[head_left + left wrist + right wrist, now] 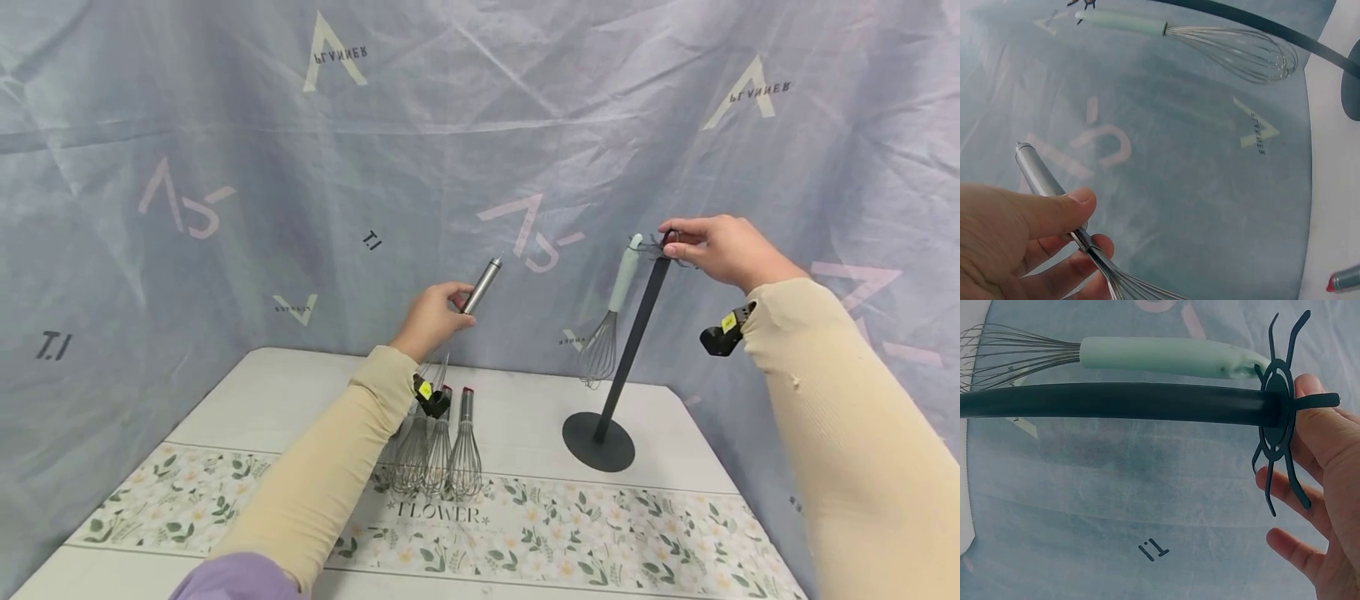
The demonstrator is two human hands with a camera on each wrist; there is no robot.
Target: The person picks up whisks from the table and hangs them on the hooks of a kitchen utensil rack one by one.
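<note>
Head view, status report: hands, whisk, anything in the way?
Left hand grips steel-handled whisk, aloft. Right hand holds top of black stand. Mint-handled whisk hangs from its left side, possibly in the way.

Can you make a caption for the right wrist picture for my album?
The right hand holds the top of a dark hooked stand, with a pale green whisk hanging from it.

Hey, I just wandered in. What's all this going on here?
A person holds a steel-handled whisk up in the air with the left hand, while the right hand grips the top of a black stand. One whisk with a pale green handle already hangs from the stand. More whisks lie side by side on the table, some partly hidden by the left arm.
</note>
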